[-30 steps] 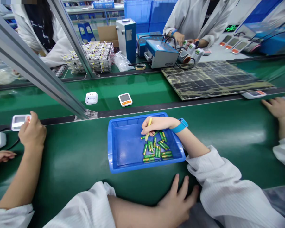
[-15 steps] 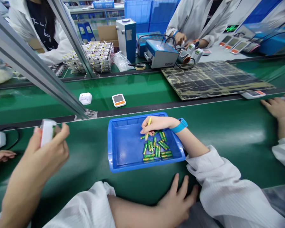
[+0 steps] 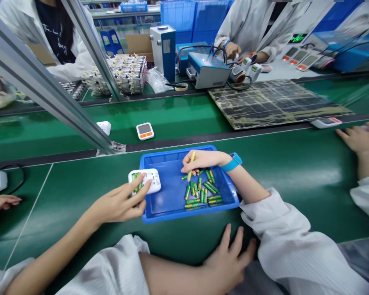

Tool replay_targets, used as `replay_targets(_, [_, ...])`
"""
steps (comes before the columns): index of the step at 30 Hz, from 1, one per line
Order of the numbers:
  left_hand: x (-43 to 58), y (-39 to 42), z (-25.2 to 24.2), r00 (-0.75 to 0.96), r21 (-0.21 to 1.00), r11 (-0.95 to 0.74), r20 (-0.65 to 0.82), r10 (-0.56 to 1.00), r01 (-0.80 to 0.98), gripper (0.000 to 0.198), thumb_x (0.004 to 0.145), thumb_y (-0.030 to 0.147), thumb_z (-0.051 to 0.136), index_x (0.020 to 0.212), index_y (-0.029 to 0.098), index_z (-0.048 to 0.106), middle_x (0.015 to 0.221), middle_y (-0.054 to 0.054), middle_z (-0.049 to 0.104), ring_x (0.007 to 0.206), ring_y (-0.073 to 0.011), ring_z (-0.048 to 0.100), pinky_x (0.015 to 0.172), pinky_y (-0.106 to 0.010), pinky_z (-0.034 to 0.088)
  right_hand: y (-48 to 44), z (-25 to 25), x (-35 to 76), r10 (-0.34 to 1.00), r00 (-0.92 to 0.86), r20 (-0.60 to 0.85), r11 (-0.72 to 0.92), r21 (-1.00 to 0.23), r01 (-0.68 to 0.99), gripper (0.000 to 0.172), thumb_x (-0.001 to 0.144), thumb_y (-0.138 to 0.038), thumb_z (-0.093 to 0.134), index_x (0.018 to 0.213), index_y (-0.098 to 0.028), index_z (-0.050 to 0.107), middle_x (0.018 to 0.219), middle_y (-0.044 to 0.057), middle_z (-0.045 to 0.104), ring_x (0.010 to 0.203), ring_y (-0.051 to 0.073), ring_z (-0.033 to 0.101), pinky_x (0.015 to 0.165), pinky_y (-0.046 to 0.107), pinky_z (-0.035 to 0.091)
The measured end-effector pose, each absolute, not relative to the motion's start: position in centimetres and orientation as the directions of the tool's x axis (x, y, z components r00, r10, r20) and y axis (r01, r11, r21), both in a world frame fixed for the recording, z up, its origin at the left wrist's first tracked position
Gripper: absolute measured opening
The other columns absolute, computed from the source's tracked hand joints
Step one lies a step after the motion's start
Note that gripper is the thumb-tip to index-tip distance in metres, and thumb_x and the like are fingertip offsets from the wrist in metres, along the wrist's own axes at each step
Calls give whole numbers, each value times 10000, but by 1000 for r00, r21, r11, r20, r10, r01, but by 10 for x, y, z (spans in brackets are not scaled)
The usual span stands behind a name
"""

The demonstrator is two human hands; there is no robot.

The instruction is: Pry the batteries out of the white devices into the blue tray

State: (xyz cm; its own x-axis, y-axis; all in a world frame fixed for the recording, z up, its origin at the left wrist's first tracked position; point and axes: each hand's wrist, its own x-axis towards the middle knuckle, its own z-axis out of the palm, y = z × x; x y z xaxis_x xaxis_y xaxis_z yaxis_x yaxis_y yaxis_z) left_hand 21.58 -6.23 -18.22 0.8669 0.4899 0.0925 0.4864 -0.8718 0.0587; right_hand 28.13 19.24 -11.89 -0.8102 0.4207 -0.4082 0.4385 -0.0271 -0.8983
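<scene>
My right hand (image 3: 193,163), with a blue band on its wrist, is closed round a slender yellow pen-like stick (image 3: 191,164) over the blue plastic bin (image 3: 160,215). The stick slants down toward several green AA-type batteries (image 3: 203,196) in the bin's right half. My left forearm crosses the near table edge, and my left hand (image 3: 229,260) lies with fingers spread, holding nothing. From the left a co-worker's hand (image 3: 123,200) holds a white device (image 3: 154,180) over the bin's left rim. Green batteries show in the device's open compartment.
Behind the bin runs a green conveyor with a white device with orange buttons (image 3: 145,131) and a dark scratched board (image 3: 273,102). A metal post (image 3: 89,49) slants down at left. Another person's hand (image 3: 361,141) rests at right. Blue-grey machines (image 3: 207,69) stand beyond.
The co-worker's hand has moved right from the left side, bringing the white device over the bin's rim. The devices on the conveyor have shifted left. My own hands have hardly moved.
</scene>
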Motion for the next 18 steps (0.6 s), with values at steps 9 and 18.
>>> replay_targets(9, [156,-4,-122,772,647,-524,-164,614,554,494,690,291,626,1163,430,651,1266,24,630,1420,-213,332,1099,-397,420,192,-121,281,431,-802,-413,-26,-894,447,353,744,-455,706,628,-130,628,567,14,642,485,75,502,485,202,379])
replay_targets(18, [121,37,-65,820,566,-623,-191,539,541,347,719,186,610,1047,284,665,1039,-67,674,1116,-252,577,985,-402,445,194,-122,282,419,-815,-401,-11,-899,437,338,763,-444,697,646,-130,655,581,14,653,490,75,520,462,193,359])
